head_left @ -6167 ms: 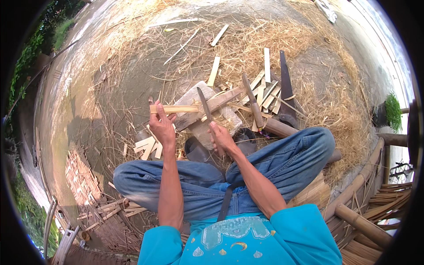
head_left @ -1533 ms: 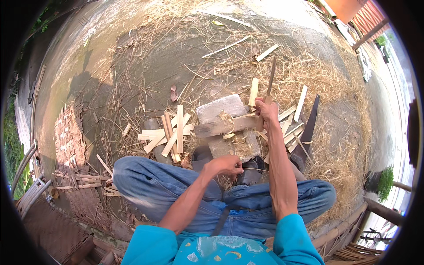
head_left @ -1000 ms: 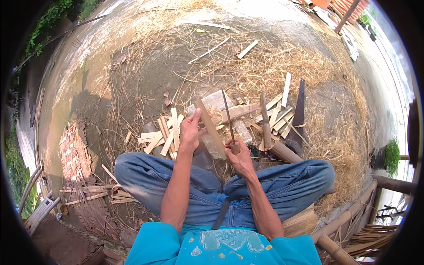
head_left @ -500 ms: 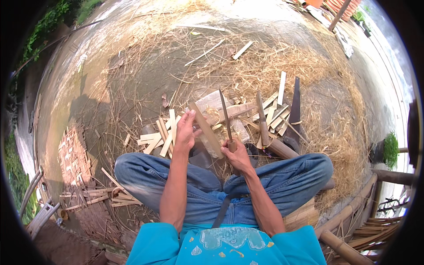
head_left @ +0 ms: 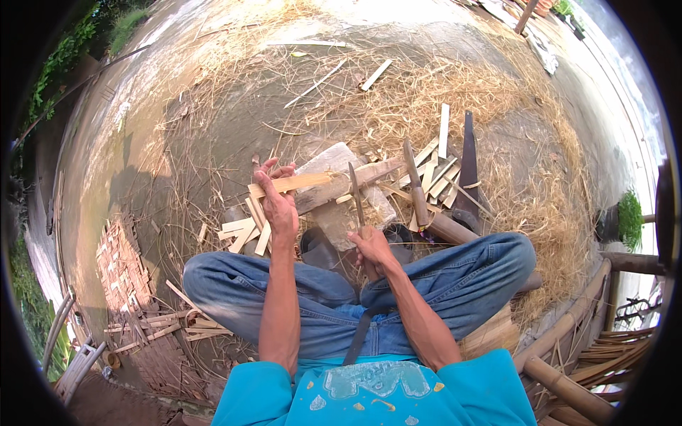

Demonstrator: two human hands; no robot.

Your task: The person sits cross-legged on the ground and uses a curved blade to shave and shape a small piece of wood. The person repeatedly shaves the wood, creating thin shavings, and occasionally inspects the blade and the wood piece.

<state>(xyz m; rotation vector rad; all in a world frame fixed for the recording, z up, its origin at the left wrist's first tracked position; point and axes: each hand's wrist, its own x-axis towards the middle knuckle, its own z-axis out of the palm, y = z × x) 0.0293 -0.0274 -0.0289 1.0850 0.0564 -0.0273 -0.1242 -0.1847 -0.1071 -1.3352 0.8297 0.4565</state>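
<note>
My left hand grips a flat pale bamboo strip that points right, level over the ground. My right hand is closed on the handle of a knife whose blade stands upright just right of the strip's end. Both hands hover in front of my crossed legs in blue jeans. Under them lie a grey stone block and a thick wooden stick across it.
Short cut bamboo strips lie by my left knee, more strips at the right. A second knife and a dark saw blade rest on the straw-strewn ground. A woven bamboo mat lies left; bamboo poles right.
The bamboo strip in my left hand has swung from slanted to level, pointing right. Earlier my right hand reached out to the right pile, then came back to hold the knife upright.
</note>
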